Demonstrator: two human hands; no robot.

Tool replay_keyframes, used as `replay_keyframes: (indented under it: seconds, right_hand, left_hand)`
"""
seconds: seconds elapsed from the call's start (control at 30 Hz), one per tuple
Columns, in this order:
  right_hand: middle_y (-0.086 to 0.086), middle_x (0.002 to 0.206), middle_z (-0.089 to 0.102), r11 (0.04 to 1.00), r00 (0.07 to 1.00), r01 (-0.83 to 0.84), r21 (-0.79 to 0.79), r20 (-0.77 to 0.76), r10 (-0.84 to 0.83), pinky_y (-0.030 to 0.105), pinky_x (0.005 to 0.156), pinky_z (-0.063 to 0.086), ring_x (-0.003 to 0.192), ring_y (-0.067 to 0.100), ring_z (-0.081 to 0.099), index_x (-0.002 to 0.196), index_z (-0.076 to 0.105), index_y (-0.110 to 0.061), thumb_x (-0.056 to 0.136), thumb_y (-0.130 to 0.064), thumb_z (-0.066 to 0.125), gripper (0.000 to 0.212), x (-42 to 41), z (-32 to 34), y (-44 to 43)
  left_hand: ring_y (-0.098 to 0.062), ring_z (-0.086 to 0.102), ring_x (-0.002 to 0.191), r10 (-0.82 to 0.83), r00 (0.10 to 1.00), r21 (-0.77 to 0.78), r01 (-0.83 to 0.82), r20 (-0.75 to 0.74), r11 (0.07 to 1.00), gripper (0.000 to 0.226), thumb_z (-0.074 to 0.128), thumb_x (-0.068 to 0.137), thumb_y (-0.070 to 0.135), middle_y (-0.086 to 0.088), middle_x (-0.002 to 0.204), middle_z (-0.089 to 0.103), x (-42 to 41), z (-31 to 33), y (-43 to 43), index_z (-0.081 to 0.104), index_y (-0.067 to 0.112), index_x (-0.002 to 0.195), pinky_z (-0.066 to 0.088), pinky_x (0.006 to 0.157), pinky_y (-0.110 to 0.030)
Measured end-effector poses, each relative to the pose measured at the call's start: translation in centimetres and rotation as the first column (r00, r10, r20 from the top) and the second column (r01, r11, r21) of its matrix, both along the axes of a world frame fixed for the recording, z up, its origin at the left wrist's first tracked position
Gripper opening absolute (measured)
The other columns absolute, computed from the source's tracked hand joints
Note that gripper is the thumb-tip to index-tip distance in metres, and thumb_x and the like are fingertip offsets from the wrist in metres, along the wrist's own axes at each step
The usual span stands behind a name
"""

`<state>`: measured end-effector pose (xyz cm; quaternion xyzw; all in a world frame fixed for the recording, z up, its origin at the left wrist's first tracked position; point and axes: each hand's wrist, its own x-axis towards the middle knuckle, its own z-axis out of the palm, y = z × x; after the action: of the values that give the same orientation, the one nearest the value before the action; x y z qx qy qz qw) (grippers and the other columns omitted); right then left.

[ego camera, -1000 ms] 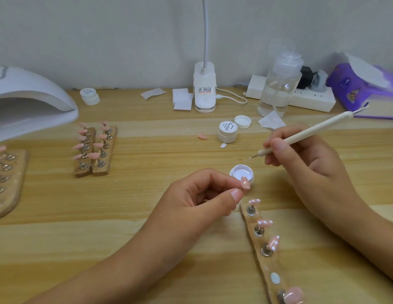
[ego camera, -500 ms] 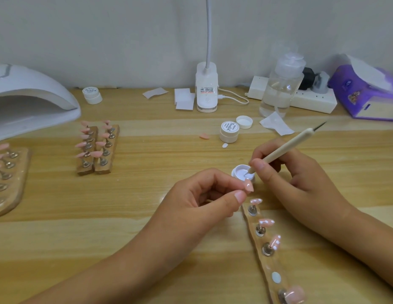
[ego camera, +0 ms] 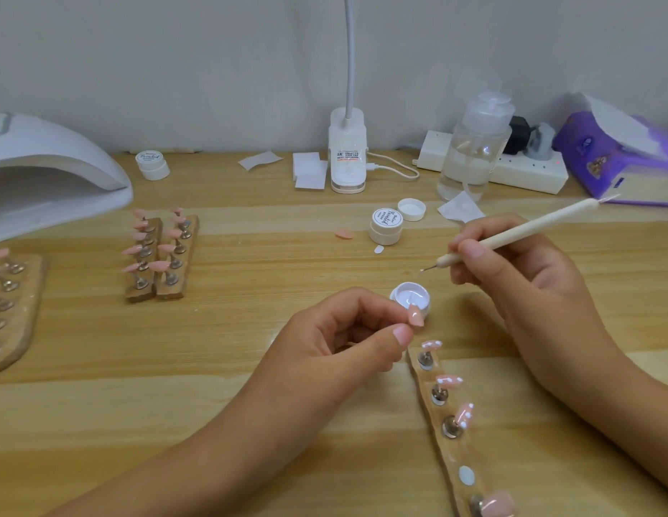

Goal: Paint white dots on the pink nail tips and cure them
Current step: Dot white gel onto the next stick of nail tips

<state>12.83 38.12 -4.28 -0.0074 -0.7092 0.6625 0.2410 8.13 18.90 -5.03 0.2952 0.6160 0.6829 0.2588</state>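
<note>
Far left I see the white curing lamp [ego camera: 52, 181] at the table edge, with part of a wooden holder [ego camera: 22, 330] in front of it. Next right are two wooden racks [ego camera: 159, 289] side by side, loaded with plain pink tips. Centre: left hand [ego camera: 343, 348] is curled, thumb and forefinger pinching one pink nail tip [ego camera: 415, 316], held just in front of the open pot of white gel [ego camera: 410, 294]. Behind that are a closed jar [ego camera: 386, 226], its spare lid [ego camera: 411, 209], and a loose pink tip [ego camera: 343, 235] lying flat. Below the pot, a wooden strip [ego camera: 450, 457] runs toward me; three tips on it show white dots, then one bare pad, then another tip at the frame edge. Right hand [ego camera: 511, 278] grips the dotting tool [ego camera: 519, 233] pen-style, its metal point in the air above and right of the pot, not touching it. Back right: pump bottle [ego camera: 474, 154], power strip [ego camera: 530, 175], purple tissue pack [ego camera: 616, 158].
</note>
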Motion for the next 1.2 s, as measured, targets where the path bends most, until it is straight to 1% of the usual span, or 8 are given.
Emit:
replay_keyframes:
  seconds: [0.13, 0.27, 0.37, 0.57, 0.7, 0.87, 1.0, 1.2]
  right_hand:
    - [-0.003, 0.074, 0.060, 0.957, 0.996, -0.084, -0.279, -0.003, 0.087, 0.026, 0.070, 0.054, 0.066, 0.009, 0.057, 0.079, 0.068, -0.023, 0.082, -0.018, 0.059, 0.011, 0.3, 0.1, -0.2]
    - [0.000, 0.073, 0.061, 0.907, 0.976, -0.206, -0.367, -0.013, 0.217, 0.031, 0.069, 0.056, 0.066, 0.010, 0.058, 0.079, 0.067, -0.020, 0.079, -0.016, 0.065, 0.005, 0.6, 0.1, -0.8]
    - [0.002, 0.072, 0.061, 0.884, 0.963, -0.258, -0.389, -0.032, 0.267, 0.034, 0.069, 0.057, 0.066, 0.011, 0.059, 0.079, 0.067, -0.017, 0.078, -0.020, 0.063, 0.005, 0.7, 0.2, -1.2]
    - [0.002, 0.069, 0.061, 0.888, 0.964, -0.252, -0.385, -0.020, 0.265, 0.035, 0.068, 0.058, 0.063, 0.011, 0.059, 0.075, 0.068, -0.018, 0.076, -0.021, 0.065, 0.004, 0.8, 0.2, -1.3]
    - [0.002, 0.068, 0.061, 0.904, 0.964, -0.249, -0.349, -0.002, 0.265, 0.033, 0.068, 0.058, 0.063, 0.010, 0.060, 0.075, 0.068, -0.019, 0.074, -0.014, 0.069, 0.005, 0.8, 0.2, -1.4]
    - [0.003, 0.069, 0.060, 0.899, 0.964, -0.246, -0.363, 0.005, 0.266, 0.032, 0.068, 0.058, 0.063, 0.010, 0.060, 0.075, 0.068, -0.019, 0.075, -0.022, 0.066, 0.004, 0.8, 0.1, -1.4]
    - [0.003, 0.069, 0.060, 0.904, 0.964, -0.244, -0.350, 0.014, 0.265, 0.031, 0.068, 0.058, 0.063, 0.009, 0.060, 0.075, 0.068, -0.019, 0.071, -0.014, 0.070, 0.007, 0.8, 0.1, -1.4]
    - [0.002, 0.067, 0.060, 0.911, 0.963, -0.246, -0.329, 0.020, 0.268, 0.030, 0.069, 0.058, 0.064, 0.010, 0.062, 0.075, 0.067, -0.018, 0.074, -0.014, 0.069, 0.005, 0.8, 0.1, -1.4]
  left_hand:
    - [-0.004, 0.058, 0.074, 0.009, 1.000, 0.019, -0.009, 0.005, 1.000, 0.014, 0.067, 0.076, 0.036, 0.011, 0.076, 0.066, 0.0, 0.0, 0.0, 0.073, 0.027, 0.087, 0.047, 0.070, -0.014]
    - [-0.004, 0.058, 0.075, 0.015, 1.000, 0.023, -0.015, 0.005, 1.000, 0.014, 0.068, 0.077, 0.036, 0.012, 0.076, 0.065, 0.0, 0.0, 0.0, 0.073, 0.028, 0.086, 0.047, 0.070, -0.014]
    - [-0.005, 0.057, 0.074, 0.022, 1.000, 0.028, -0.022, 0.015, 0.999, 0.014, 0.068, 0.076, 0.037, 0.011, 0.075, 0.064, 0.0, 0.0, 0.1, 0.073, 0.029, 0.086, 0.047, 0.069, -0.014]
    - [-0.006, 0.057, 0.074, 0.020, 1.000, 0.031, -0.020, 0.014, 0.999, 0.009, 0.072, 0.077, 0.032, 0.008, 0.075, 0.064, 0.0, 0.1, 0.1, 0.073, 0.027, 0.085, 0.048, 0.069, -0.015]
    - [-0.006, 0.056, 0.074, 0.027, 0.999, 0.029, -0.028, 0.023, 0.999, 0.004, 0.072, 0.079, 0.026, 0.008, 0.074, 0.064, 0.0, 0.2, 0.2, 0.073, 0.027, 0.083, 0.048, 0.068, -0.015]
    - [-0.005, 0.056, 0.073, 0.036, 0.999, 0.032, -0.037, 0.024, 0.999, 0.008, 0.067, 0.079, 0.024, 0.009, 0.072, 0.064, 0.1, 0.2, 0.2, 0.073, 0.026, 0.083, 0.048, 0.067, -0.015]
    - [-0.005, 0.056, 0.073, 0.039, 0.999, 0.028, -0.040, 0.024, 0.999, 0.007, 0.068, 0.079, 0.024, 0.009, 0.072, 0.064, 0.1, 0.3, 0.2, 0.073, 0.026, 0.082, 0.047, 0.067, -0.015]
    - [-0.006, 0.056, 0.072, 0.046, 0.998, 0.027, -0.047, 0.034, 0.999, 0.007, 0.068, 0.078, 0.023, 0.008, 0.072, 0.063, 0.1, 0.3, 0.2, 0.073, 0.026, 0.081, 0.048, 0.067, -0.015]
